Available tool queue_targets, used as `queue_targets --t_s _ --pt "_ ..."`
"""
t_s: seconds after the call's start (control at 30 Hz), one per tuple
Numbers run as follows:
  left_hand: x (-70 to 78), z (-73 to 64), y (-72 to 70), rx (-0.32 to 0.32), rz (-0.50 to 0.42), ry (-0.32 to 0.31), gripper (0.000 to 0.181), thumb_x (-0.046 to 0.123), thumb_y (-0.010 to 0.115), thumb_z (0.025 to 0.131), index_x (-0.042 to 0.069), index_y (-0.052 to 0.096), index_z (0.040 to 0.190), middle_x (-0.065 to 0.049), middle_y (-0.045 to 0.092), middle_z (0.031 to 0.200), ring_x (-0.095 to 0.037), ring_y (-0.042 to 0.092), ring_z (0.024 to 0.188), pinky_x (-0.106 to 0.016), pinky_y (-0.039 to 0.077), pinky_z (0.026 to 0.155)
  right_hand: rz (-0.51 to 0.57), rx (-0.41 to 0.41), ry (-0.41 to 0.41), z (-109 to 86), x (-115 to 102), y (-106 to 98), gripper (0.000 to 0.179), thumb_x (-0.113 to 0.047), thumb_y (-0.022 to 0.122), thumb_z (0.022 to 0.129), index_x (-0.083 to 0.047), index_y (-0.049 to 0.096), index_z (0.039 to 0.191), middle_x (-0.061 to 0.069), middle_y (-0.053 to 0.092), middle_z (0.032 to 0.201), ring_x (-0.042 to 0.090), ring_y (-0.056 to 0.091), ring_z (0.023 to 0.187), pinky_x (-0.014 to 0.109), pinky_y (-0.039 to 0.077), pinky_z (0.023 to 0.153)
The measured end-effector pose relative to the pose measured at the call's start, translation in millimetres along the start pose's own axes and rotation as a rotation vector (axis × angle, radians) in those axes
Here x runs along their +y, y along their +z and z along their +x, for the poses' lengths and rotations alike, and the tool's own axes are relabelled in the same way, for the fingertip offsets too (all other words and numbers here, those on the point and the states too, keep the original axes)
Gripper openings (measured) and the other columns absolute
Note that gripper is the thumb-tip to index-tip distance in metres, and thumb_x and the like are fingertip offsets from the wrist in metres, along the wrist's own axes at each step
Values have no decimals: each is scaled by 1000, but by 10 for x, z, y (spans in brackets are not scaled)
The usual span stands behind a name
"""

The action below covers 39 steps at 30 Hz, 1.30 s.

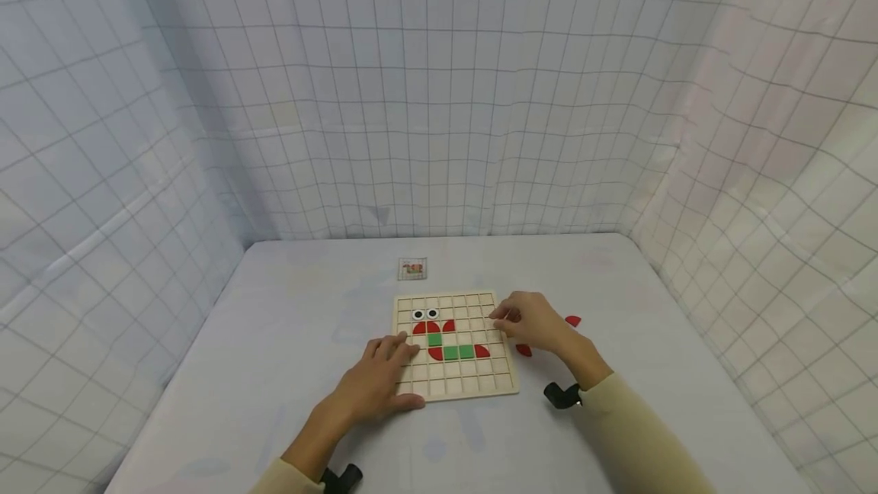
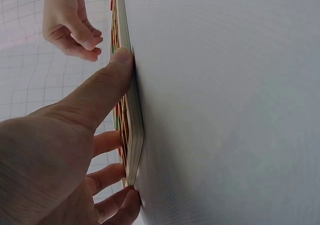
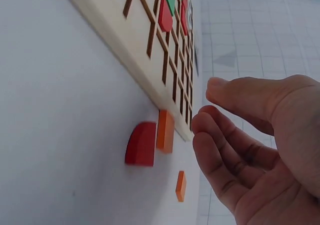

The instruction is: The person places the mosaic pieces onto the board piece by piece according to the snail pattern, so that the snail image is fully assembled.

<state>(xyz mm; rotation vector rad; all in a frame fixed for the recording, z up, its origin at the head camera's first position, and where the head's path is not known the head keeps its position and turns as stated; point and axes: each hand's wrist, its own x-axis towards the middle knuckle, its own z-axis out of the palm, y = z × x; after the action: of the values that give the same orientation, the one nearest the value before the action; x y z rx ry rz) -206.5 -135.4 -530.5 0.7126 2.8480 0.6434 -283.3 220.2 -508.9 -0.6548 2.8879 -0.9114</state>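
A square wooden grid board (image 1: 473, 386) lies on the table, bearing green squares (image 1: 450, 353), red quarter-round pieces (image 1: 482, 351) and two eye tiles (image 1: 433, 313). My left hand (image 1: 373, 380) rests at its left side, fingers over the grid, thumb (image 2: 120, 57) against the near edge. Beside the right edge hovers my right hand (image 1: 533, 320), fingers loosely curled. In the right wrist view a gap shows between its thumb and fingertips, with nothing visible there. Below that hand lie a loose red quarter-round piece (image 3: 141, 145) and two orange pieces (image 3: 165, 131).
Behind the board lies a small picture card (image 1: 412, 269). Another red piece (image 1: 572, 320) sits to the right, past the right hand. Grid-patterned white cloth (image 1: 439, 97) walls the table at the back and both sides. Dark wrist mounts (image 1: 562, 396) jut from both wrists.
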Motion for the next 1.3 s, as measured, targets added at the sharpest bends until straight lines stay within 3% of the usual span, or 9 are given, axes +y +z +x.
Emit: queue_targets --t_s 0.2,0.5,0.67,0.93,1.3 --pt "-26 21 25 2 18 3 91 56 97 93 12 61 164 -23 47 180 -51 49 158 -68 61 115 25 -29 34 -235 180 -106 6 -14 90 103 -13 88 109 -4 82 101 7 64 81 24 54 72" --pt "-36 23 29 -5 8 -7 92 56 97 93 11 61 165 -23 46 181 -52 48 159 -69 59 118 86 -121 78 -454 355 -187 22 -20 99 95 -20 86 112 -8 78 100 8 68 85 23 58 76" --pt "-39 25 30 -7 9 -8 92 57 97 93 12 60 165 -22 46 181 -52 48 160 -69 59 118 90 -145 62 -505 392 -186 26 -18 98 96 -22 86 118 -9 77 100 5 68 86 22 58 80" --pt "-41 27 29 -11 4 -9 93 58 96 93 13 60 166 -21 46 182 -50 48 160 -69 59 118 91 -113 -63 -523 449 -133 21 -9 94 98 -19 88 116 -6 79 105 1 68 88 22 61 80" --pt "-11 7 10 -6 4 -9 92 56 97 93 12 60 165 -21 46 181 -51 48 160 -69 59 118 75 -105 -48 -532 461 -115 21 -8 93 99 -21 89 114 -8 80 107 -1 68 89 22 61 82"
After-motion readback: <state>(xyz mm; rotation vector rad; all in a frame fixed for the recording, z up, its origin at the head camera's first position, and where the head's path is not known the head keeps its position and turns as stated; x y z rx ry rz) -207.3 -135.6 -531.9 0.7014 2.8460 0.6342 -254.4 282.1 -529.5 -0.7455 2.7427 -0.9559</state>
